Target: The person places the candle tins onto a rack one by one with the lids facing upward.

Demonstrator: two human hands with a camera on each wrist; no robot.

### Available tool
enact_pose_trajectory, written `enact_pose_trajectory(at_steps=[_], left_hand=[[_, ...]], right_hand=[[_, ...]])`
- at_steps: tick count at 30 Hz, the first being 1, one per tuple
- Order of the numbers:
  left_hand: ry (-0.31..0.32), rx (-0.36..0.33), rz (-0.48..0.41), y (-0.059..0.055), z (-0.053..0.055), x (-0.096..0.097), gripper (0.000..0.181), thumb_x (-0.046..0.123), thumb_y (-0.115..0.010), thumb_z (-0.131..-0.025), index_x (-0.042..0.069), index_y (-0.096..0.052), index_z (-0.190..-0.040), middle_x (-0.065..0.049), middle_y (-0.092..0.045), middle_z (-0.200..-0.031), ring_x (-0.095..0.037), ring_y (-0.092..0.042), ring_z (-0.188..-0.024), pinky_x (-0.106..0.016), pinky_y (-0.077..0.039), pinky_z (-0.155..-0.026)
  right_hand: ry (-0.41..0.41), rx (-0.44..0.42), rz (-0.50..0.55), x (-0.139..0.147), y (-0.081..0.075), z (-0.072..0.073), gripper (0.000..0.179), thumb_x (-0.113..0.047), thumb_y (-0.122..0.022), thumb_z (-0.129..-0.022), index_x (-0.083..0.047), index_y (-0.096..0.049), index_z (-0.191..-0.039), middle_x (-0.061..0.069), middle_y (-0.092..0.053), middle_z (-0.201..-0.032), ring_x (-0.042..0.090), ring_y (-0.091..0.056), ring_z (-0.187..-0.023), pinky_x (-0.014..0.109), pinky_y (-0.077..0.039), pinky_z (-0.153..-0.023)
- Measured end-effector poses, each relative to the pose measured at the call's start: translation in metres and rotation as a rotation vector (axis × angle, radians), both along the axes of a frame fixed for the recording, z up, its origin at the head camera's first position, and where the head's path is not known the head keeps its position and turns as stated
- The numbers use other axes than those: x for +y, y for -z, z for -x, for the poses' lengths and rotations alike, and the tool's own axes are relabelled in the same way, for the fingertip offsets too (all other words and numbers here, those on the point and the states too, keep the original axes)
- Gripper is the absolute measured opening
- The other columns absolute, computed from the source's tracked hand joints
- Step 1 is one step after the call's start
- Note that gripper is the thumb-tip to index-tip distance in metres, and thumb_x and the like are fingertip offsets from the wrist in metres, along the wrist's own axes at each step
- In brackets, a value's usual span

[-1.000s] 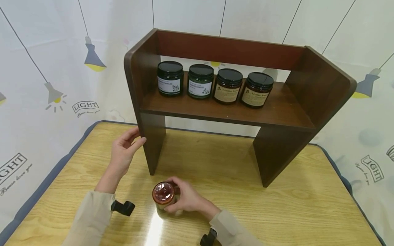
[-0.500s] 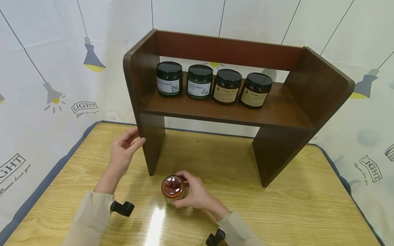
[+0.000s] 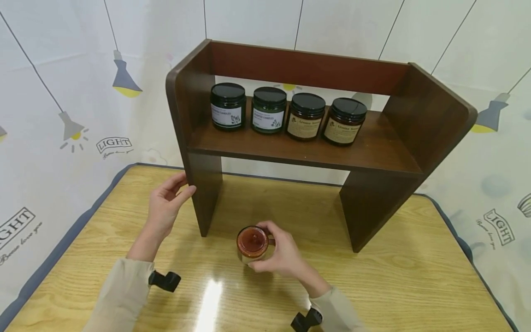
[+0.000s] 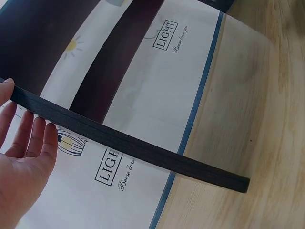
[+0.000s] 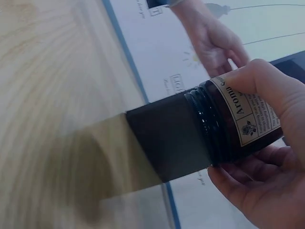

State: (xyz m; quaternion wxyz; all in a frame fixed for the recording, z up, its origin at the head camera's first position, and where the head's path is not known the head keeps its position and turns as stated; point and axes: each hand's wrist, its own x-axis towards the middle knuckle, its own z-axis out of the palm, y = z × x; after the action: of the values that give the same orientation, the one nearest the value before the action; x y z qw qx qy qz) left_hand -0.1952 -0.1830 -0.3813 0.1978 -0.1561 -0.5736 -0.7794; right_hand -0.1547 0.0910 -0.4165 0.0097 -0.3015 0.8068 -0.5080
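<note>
My right hand (image 3: 286, 256) grips an amber glass candle jar (image 3: 252, 242) from its right side, thumb in front and fingers behind. The jar is upside down, its glass base facing up. In the right wrist view its tan label (image 5: 245, 112) reads "Aroma", and the dark lid end points toward the table, seemingly off the surface. My left hand (image 3: 163, 207) holds the left side panel of a dark brown wooden shelf (image 3: 386, 154). The left wrist view has the thumb on one side of the panel edge (image 4: 133, 143) and the fingers on the other.
Several black-lidded candle jars stand in a row on the shelf board: green jars with white labels (image 3: 268, 119) at left, amber jars with tan labels (image 3: 306, 125) beside them. The shelf stands on a wood-grain table (image 3: 394, 281). A printed white cloth (image 3: 74, 152) hangs behind.
My right hand has carried the upside-down candle jar to the right and a little farther from me, toward the shelf opening. The left hand stays on the shelf panel.
</note>
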Motion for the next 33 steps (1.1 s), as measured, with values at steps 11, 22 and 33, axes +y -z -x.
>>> enact_pose_trajectory(at_steps=[11, 22, 33], left_hand=[[-0.004, -0.001, 0.003, -0.001, 0.001, 0.0, 0.045, -0.021, -0.055, -0.082, 0.014, -0.071, -0.105, 0.004, -0.067, -0.1, -0.01, -0.059, -0.097, -0.018, -0.049, -0.08], [-0.008, -0.021, 0.007, -0.002, -0.001, 0.0, 0.044, -0.02, -0.055, -0.082, 0.015, -0.071, -0.105, 0.005, -0.067, -0.099, -0.01, -0.059, -0.097, -0.018, -0.049, -0.08], [-0.013, -0.017, 0.006, -0.002, -0.001, 0.001, 0.044, -0.021, -0.056, -0.082, 0.014, -0.071, -0.105, 0.005, -0.067, -0.099, -0.01, -0.059, -0.097, -0.018, -0.049, -0.081]], right_hand=[[0.068, 0.027, 0.011, 0.026, -0.019, -0.001, 0.067, -0.004, -0.084, -0.057, 0.0, -0.053, -0.116, 0.008, -0.062, -0.105, 0.018, -0.059, -0.094, 0.03, -0.052, -0.082], [0.101, 0.074, 0.011, 0.046, -0.03, -0.005, 0.067, -0.006, -0.086, -0.057, 0.0, -0.054, -0.115, 0.008, -0.062, -0.105, 0.016, -0.059, -0.094, 0.029, -0.052, -0.081], [0.176, 0.117, -0.013, 0.066, -0.043, -0.011, 0.065, -0.004, -0.084, -0.056, -0.002, -0.054, -0.114, 0.005, -0.064, -0.102, 0.014, -0.061, -0.09, 0.028, -0.052, -0.079]])
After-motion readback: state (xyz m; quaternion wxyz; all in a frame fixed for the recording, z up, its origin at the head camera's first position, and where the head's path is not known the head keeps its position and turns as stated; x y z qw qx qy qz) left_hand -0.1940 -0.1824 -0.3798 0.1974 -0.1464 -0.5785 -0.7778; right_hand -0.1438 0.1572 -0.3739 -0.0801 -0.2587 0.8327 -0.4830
